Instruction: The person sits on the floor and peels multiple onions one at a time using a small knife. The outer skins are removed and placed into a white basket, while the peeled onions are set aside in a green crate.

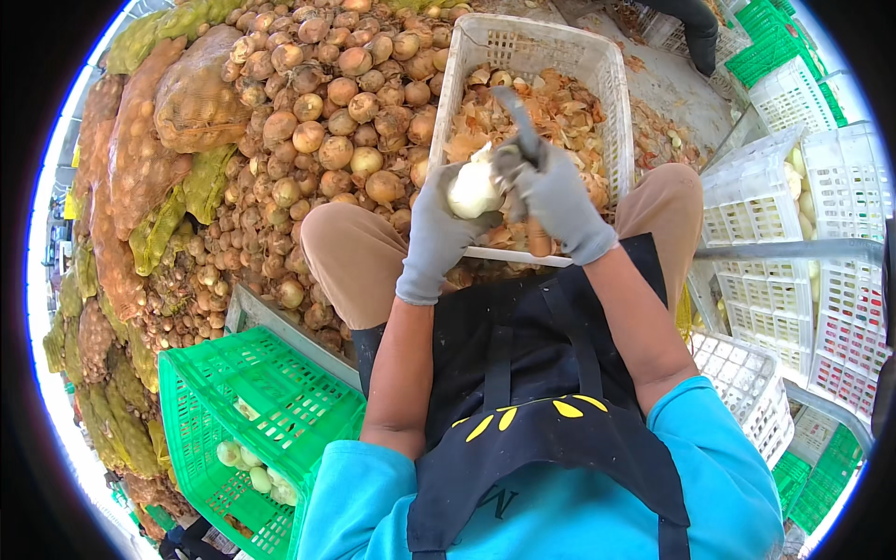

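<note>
My left hand [439, 231], in a grey knit glove, grips a white peeled onion [476, 187] with a torn tip at its top. Against the onion's right side is my right hand [560, 192], gloved alike. It grasps a knife whose curved, dull blade [516, 112] points up and left, while a brown handle [539, 236] shows below the fingers. The right fingertips are blurred, so their exact touch on the onion is unclear. Under both hands stands a white plastic crate [623, 105] with onion skins [560, 105] in it.
Unpeeled onions [336, 126] are heaped at the left, with full mesh sacks [196, 91] beyond. A green crate [266, 399] by my left elbow holds several peeled onions [259, 479]. White crates [756, 217] stack behind a metal rail [791, 250] at right. Another person's leg [700, 35] shows at top right.
</note>
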The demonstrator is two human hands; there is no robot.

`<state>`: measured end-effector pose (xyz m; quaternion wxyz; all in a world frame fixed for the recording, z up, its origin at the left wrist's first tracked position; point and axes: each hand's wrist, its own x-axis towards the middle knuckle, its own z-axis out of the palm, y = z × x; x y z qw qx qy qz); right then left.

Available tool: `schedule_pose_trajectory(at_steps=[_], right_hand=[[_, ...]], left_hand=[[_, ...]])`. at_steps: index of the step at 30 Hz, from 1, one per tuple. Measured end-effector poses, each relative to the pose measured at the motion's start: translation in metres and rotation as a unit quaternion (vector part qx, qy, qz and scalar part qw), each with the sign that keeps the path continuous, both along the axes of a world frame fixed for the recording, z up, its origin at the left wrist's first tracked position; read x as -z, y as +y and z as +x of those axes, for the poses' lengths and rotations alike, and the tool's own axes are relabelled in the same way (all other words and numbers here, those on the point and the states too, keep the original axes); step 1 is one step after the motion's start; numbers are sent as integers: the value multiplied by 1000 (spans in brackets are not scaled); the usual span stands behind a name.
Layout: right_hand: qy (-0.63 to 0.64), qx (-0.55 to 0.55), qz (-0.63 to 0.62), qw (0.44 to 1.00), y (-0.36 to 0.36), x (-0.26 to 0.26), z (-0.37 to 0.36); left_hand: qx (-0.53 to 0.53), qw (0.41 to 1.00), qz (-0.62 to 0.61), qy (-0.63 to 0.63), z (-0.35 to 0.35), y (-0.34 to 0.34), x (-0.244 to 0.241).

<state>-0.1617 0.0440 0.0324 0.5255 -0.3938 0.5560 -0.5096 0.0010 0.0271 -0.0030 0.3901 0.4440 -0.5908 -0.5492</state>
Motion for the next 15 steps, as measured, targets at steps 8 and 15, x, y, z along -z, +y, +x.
schedule_pose_trajectory(at_steps=[8,15], right_hand=[[416,-96,138,894,3,58,-58],[101,-43,35,993,6,-11,2]], left_hand=[[-57,927,96,359,16,-2,-2],[-39,972,15,230,8,-1,-2]])
